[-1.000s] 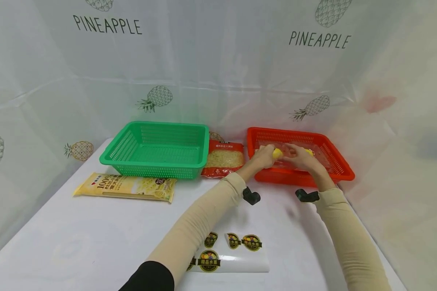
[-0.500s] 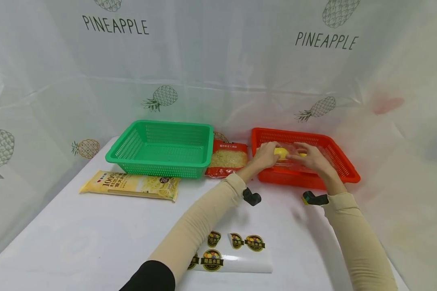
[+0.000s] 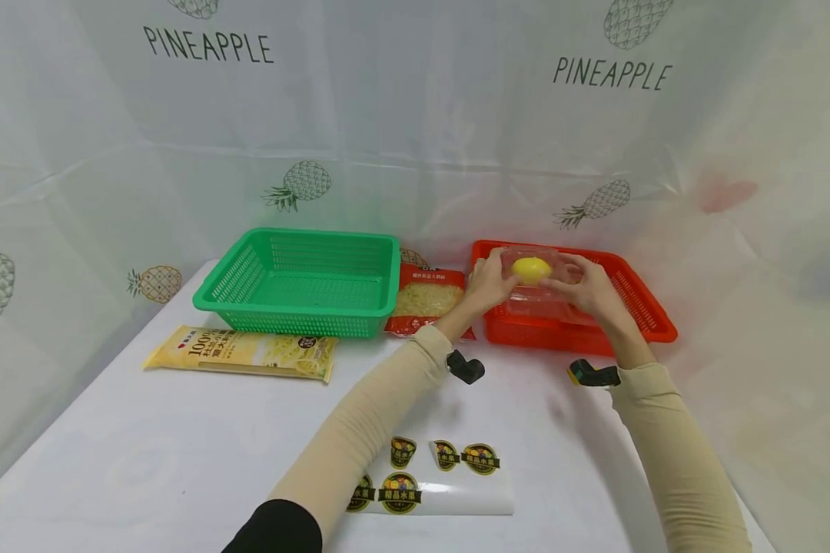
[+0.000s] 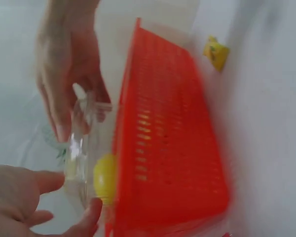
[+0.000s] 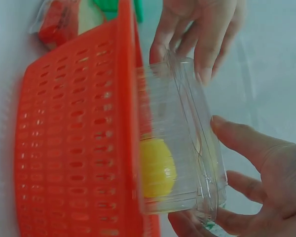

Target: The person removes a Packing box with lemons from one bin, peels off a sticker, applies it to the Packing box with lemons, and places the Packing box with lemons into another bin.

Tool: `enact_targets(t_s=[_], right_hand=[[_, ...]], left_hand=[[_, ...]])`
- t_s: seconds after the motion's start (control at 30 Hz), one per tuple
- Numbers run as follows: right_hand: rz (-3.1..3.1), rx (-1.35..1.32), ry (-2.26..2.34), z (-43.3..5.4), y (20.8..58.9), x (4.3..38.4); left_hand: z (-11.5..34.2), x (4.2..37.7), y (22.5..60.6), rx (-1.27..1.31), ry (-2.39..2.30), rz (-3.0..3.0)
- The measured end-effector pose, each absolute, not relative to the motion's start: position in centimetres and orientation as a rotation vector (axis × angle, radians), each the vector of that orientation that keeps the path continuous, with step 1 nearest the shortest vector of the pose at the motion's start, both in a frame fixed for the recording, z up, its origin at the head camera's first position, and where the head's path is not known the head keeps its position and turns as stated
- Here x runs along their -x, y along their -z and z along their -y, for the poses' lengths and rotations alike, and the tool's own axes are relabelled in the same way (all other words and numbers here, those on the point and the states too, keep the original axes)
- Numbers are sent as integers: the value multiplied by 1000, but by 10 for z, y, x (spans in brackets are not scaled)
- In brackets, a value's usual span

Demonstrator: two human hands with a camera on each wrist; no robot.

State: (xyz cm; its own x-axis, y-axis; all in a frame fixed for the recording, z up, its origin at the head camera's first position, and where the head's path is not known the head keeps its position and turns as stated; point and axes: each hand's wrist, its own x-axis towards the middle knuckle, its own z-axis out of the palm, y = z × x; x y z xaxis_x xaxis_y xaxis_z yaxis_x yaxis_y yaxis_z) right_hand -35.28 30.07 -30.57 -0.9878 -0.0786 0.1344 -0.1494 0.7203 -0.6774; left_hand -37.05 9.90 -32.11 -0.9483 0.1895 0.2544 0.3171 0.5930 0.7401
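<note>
Both hands hold a clear plastic box with a yellow lemon in it. The box is raised at the red basket's rim and tilted toward the head camera. My left hand grips the box's left end, and my right hand grips its right end. In the left wrist view the lemon shows through the clear wall, with the right hand at the far end. Thumb and fingers of my right hand bracket the box in the right wrist view.
To the left stands a green basket. A red noodle packet lies between the baskets, and a yellow noodle packet lies before the green one. A sheet of round stickers lies near the front. A pineapple-print curtain hangs behind.
The box with the lemon has come up from inside the red basket and tilted forward. Both hands have risen slightly with it. Baskets and packets have stayed in place.
</note>
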Motion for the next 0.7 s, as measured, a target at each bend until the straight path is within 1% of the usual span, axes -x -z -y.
enact_targets(t_s=[0.47,0.7], right_hand=[[2797,-237,-1060,-280,281,331],[2814,-196,-1264,-271,274,324]], left_hand=[[-56,373,297,454,2065,2603],[-27,372,293,499,2161,2645]])
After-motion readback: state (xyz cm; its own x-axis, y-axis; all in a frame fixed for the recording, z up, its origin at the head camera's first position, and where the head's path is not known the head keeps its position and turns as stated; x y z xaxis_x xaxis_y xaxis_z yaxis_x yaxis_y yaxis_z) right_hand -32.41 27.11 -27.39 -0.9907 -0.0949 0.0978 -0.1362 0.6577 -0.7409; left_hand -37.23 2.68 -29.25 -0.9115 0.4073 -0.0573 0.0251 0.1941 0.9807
